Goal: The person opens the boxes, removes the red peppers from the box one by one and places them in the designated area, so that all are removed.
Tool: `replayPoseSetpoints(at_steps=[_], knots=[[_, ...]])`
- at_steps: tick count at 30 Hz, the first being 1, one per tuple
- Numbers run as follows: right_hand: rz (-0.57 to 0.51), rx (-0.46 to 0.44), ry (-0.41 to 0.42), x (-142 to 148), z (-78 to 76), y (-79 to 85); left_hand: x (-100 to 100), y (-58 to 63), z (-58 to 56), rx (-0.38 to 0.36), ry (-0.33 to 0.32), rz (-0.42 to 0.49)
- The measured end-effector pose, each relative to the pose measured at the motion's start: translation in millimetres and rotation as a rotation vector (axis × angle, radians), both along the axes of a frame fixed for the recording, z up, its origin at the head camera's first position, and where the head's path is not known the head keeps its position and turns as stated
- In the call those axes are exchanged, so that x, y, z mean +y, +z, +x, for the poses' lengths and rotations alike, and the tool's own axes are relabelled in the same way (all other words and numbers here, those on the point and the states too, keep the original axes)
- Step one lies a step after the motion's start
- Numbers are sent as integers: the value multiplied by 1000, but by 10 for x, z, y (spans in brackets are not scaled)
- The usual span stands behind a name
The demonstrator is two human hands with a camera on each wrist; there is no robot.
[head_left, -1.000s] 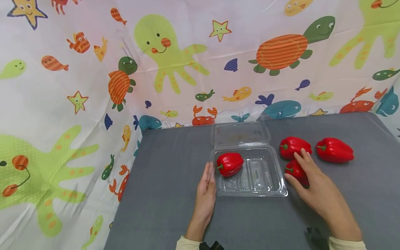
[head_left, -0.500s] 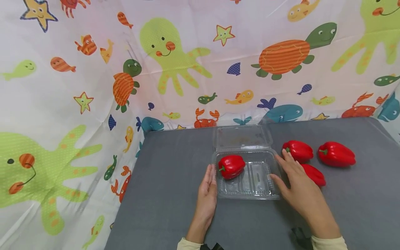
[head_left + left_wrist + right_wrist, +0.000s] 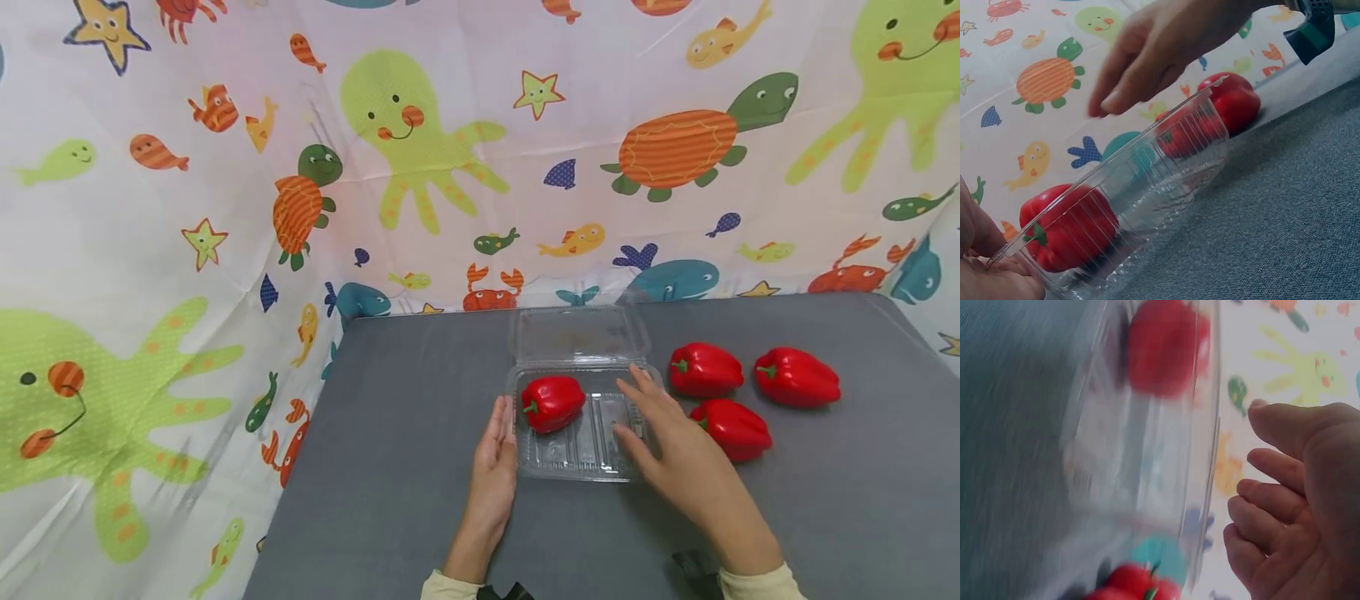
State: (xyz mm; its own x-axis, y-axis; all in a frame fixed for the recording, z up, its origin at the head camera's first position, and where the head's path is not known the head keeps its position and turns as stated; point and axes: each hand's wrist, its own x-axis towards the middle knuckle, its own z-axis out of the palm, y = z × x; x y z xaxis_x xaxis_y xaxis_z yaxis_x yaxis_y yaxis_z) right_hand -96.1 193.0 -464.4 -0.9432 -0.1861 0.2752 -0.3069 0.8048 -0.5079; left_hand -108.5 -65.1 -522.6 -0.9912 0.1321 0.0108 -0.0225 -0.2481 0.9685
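Note:
A clear plastic clamshell box (image 3: 573, 467) stands on the grey table with its lid (image 3: 581, 333) folded back. One red bell pepper (image 3: 553, 404) lies in its left part, green stem to the left. My left hand (image 3: 491, 471) has straight fingers along the box's left wall; in the left wrist view the left hand (image 3: 997, 265) is at the rim beside the pepper. Over the box's right part hovers my right hand (image 3: 686, 467), fingers spread and holding nothing. The right wrist view shows that hand (image 3: 1291, 494) above the rim, palm side visible.
Right of the box lie three more red bell peppers: one at the back (image 3: 705, 370), one farther right (image 3: 797, 377) and one nearer (image 3: 733, 429), partly behind the right hand. A sea-animal printed curtain (image 3: 450, 150) borders the table's back and left sides.
My right hand has left the nearer pepper on the right and moved left over the box. That pepper now lies slightly turned and farther right. The left hand stays at the box.

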Motion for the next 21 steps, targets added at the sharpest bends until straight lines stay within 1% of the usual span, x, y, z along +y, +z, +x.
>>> replayPoseSetpoints(at_steps=[5, 9, 13, 21], knots=[[27, -62, 96, -323, -97, 14, 22, 14, 1, -8, -2, -26], [57, -22, 176, -530, -205, -10, 21, 6, -6, -28, -4, -59], [85, 17, 201, -626, -279, -45, 21, 8, -13, -36, 3, -65], [100, 4, 212, -688, -352, -82, 12, 46, -27, -31, 22, -61]])
